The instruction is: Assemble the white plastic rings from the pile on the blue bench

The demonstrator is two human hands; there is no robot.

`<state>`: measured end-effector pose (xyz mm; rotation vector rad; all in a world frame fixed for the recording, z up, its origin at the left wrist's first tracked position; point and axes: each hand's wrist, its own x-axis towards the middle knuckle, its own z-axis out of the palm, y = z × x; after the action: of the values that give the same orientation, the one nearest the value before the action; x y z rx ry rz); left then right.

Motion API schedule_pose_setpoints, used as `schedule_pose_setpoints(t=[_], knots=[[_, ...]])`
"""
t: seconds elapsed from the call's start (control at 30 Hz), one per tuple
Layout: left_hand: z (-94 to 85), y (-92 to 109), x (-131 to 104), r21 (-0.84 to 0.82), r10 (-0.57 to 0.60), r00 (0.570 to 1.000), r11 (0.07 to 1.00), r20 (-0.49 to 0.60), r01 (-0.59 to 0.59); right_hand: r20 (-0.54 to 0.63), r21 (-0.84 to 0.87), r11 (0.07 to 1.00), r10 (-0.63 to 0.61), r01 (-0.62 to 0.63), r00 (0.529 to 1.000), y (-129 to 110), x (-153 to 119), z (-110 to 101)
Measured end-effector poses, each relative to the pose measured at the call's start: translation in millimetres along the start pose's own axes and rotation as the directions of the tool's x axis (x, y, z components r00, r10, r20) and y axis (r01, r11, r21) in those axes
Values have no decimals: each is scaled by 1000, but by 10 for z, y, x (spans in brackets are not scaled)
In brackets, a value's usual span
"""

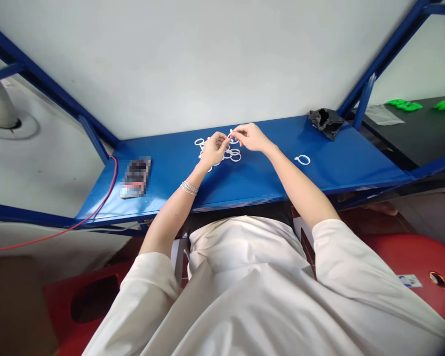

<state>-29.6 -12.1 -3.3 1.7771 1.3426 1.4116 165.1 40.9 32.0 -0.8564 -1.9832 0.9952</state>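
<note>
Both hands meet over a loose pile of white plastic rings (235, 156) on the blue table (177, 148). My left hand (214, 150) has its fingers pinched at the left side of one white ring (229, 134). From the right, my right hand (250, 137) pinches the same ring near its small tab, close to the left fingertips. The fingers partly cover this ring. Another white ring (303, 159) with a small tab lies alone on the table, right of my right forearm.
A blurred-out phone-like object (135, 178) lies at the left of the table. By it a red cable (109, 190) runs over the edge. A crumpled black plastic bag (326, 122) sits at the back right. Blue metal bars (92, 137) flank the table; a red stool (400, 252) stands at right.
</note>
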Motion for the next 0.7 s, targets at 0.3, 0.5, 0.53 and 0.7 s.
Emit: schedule_pose_setpoints(t=[0.3, 0.5, 0.53, 0.7], knots=[[-64, 5, 47, -245, -107, 976, 957, 191, 153, -2, 264, 963, 53, -51, 999, 132, -202, 146], [-34, 116, 29, -444, -177, 909, 827, 378, 346, 105, 421, 898, 87, -123, 991, 102, -229, 250], [-30, 117, 30, -453, -188, 899, 812, 395, 369, 129, 461, 878, 80, -131, 988, 98, -234, 274], [5, 68, 37, -408, -258, 865, 799, 431, 442, 220, 577, 796, 65, -184, 973, 72, -274, 403]])
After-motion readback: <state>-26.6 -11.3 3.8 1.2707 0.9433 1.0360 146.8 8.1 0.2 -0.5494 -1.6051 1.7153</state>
